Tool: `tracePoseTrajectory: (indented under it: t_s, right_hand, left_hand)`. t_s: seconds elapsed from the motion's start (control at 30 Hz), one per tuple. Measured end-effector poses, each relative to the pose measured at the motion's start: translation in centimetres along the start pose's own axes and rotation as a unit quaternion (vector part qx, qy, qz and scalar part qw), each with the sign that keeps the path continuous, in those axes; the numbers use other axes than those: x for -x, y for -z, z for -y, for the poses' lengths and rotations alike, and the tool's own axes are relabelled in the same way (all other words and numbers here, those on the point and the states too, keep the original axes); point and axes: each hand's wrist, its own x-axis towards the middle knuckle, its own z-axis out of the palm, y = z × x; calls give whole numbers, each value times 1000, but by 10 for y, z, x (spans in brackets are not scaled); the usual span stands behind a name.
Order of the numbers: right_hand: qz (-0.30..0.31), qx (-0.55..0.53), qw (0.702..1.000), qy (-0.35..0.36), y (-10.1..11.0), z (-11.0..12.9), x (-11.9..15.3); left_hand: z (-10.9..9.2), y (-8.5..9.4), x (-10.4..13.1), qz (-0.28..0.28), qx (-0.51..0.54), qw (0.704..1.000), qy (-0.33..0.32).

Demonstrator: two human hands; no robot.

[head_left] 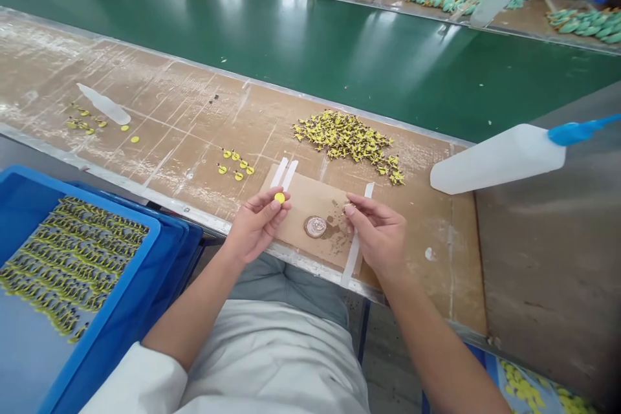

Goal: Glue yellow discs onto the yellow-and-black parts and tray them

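A small round yellow disc (279,197) is pinched between the thumb and fingers of my left hand (257,223), above the left edge of a cardboard sheet (310,191). My right hand (377,231) is closed in a pinch over the sheet's right side; whatever its fingertips hold is too small to make out. Between the hands lies a shallow round dish of pale, wet-looking stuff (315,226), with dark damp spots to its right. Beyond them is a heap of small yellow-and-dark pieces (347,139). Several yellow discs with small pieces on them (236,162) sit left of the sheet.
A white squeeze bottle with a blue nozzle (499,158) lies tilted at right, beside a metal panel (548,239). Blue trays (155,233) at left hold rows of assembled pieces. A green conveyor belt (291,32) runs behind the bench, with co-workers' hands across it.
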Motion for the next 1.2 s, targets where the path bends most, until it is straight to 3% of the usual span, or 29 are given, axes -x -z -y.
tracePoseTrajectory:
  t_s: [0.1,0.27,0.43,0.67,1.2]
  right_hand:
    - [-11,24,1000,11,-2,-1,4]
    - [22,126,983,134,-6,-3,10]
    - [5,146,979,144,-6,-7,16]
    - [75,163,952,248,-7,-2,10]
    - [110,180,942,260,-7,-8,7]
  left_hand:
    - [4,1,-8,8,-1,1000,8]
    - [11,5,-14,8,-36,999,19]
    - [11,6,-14,3,-44,999,15]
    - [14,8,-11,6,-38,999,1]
    - [13,8,-9,13,-14,1000,11]
